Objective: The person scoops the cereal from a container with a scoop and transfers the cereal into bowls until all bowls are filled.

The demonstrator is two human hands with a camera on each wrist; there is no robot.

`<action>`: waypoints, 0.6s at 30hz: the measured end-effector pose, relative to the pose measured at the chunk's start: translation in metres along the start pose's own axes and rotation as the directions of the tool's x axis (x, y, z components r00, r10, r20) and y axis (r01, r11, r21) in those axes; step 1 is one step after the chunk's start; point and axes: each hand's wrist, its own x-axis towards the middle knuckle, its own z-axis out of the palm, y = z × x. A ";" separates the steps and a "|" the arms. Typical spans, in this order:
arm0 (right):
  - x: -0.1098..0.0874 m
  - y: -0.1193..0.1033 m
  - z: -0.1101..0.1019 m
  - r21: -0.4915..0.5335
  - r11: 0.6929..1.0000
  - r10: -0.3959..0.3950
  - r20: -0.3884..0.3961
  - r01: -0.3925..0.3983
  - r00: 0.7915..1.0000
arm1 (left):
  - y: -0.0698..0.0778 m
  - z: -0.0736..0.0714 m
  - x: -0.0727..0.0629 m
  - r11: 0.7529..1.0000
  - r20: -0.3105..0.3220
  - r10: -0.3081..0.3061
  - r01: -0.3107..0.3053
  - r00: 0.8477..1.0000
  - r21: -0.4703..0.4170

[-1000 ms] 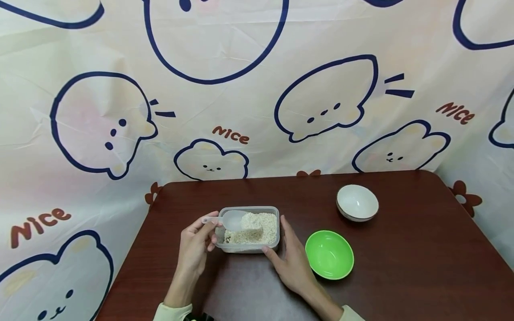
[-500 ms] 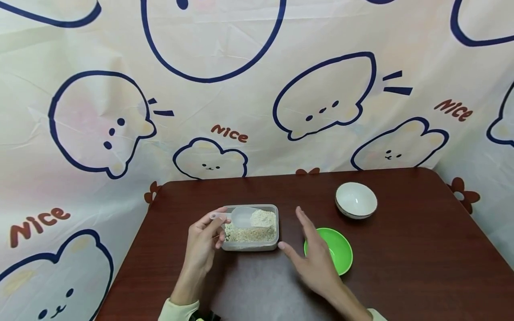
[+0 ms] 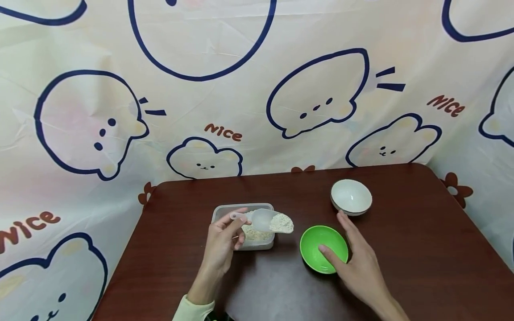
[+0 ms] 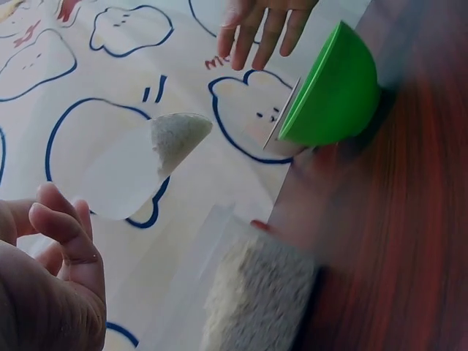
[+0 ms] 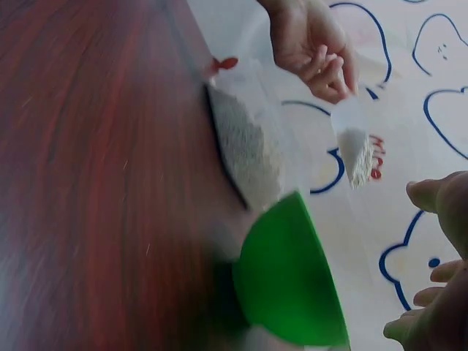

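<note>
My left hand (image 3: 221,245) pinches the handle of a translucent plastic scoop (image 3: 262,220). A heap of pale, coarse flour-like grain (image 3: 282,223) fills the scoop's front end. Beneath it is a clear plastic container (image 3: 241,207), partly hidden by hand and scoop, with more of the same grain (image 4: 248,292) inside. My right hand (image 3: 359,263) has its fingers spread beside the green bowl (image 3: 317,249), the thumb overlapping the bowl in the head view. From the right wrist view, the green bowl (image 5: 289,278) stands upright on the table, with the loaded scoop (image 5: 351,139) higher up.
A white bowl (image 3: 351,196) with a dark outer side sits behind the green one, near the table's back. The dark brown wooden table (image 3: 421,249) ends against a cream cloth backdrop (image 3: 225,102) printed with blue cartoon outlines.
The left hand has lifted the loaded scoop and carried it rightward, past the container's right edge. The right hand has let go of the container and moved right to the green bowl.
</note>
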 end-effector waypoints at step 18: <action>-0.014 0.048 -0.017 0.080 0.993 0.072 0.171 -0.086 0.983 | -0.021 0.042 -0.004 0.999 0.116 -0.037 0.040 0.993 -0.021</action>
